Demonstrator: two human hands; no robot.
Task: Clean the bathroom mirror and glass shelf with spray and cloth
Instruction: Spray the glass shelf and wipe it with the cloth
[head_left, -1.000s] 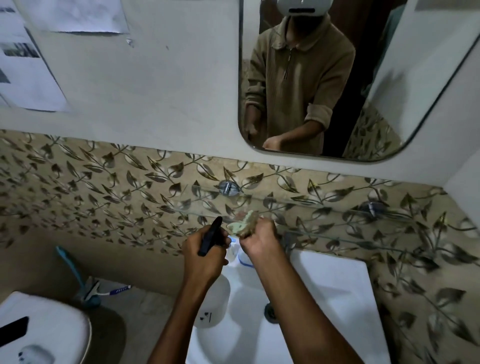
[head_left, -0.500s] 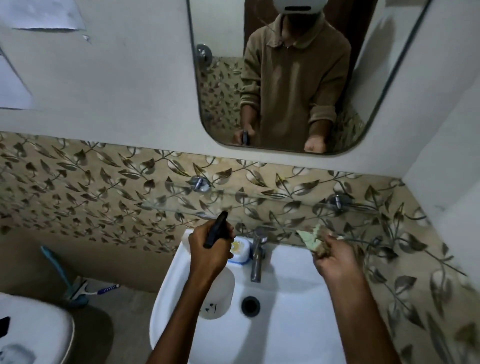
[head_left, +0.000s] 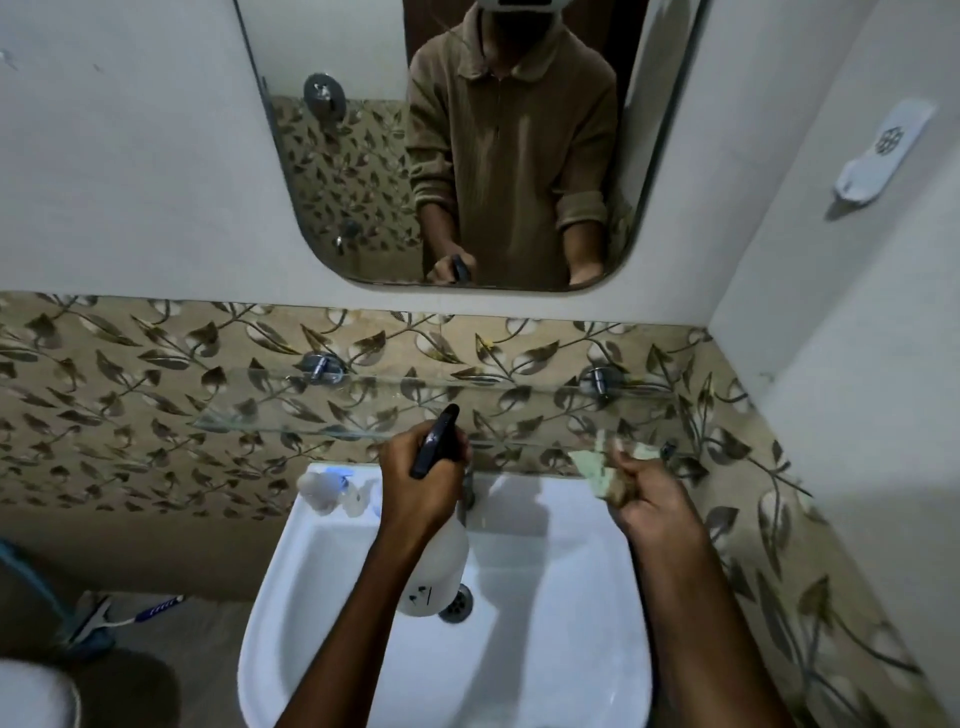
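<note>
My left hand (head_left: 421, 483) grips the black trigger head of a white spray bottle (head_left: 436, 571), which hangs over the basin. My right hand (head_left: 644, 504) holds a crumpled pale green cloth (head_left: 597, 467) just in front of the right end of the glass shelf (head_left: 291, 415). The shelf runs across the leaf-patterned tiles on two chrome brackets. Above it hangs the rounded mirror (head_left: 353, 171), which reflects a person in a tan pullover.
A white washbasin (head_left: 545, 623) sits below, with its tap mostly hidden behind my left hand. A soap dish (head_left: 332, 488) rests on the basin's left corner. A white holder (head_left: 878, 150) is on the right wall. A toilet (head_left: 31, 696) and a brush (head_left: 124, 618) are at the lower left.
The view has swung right and now centres on the mirror and basin. My right hand with the cloth went from the shelf's middle to its right end. My left hand kept hold of the bottle.
</note>
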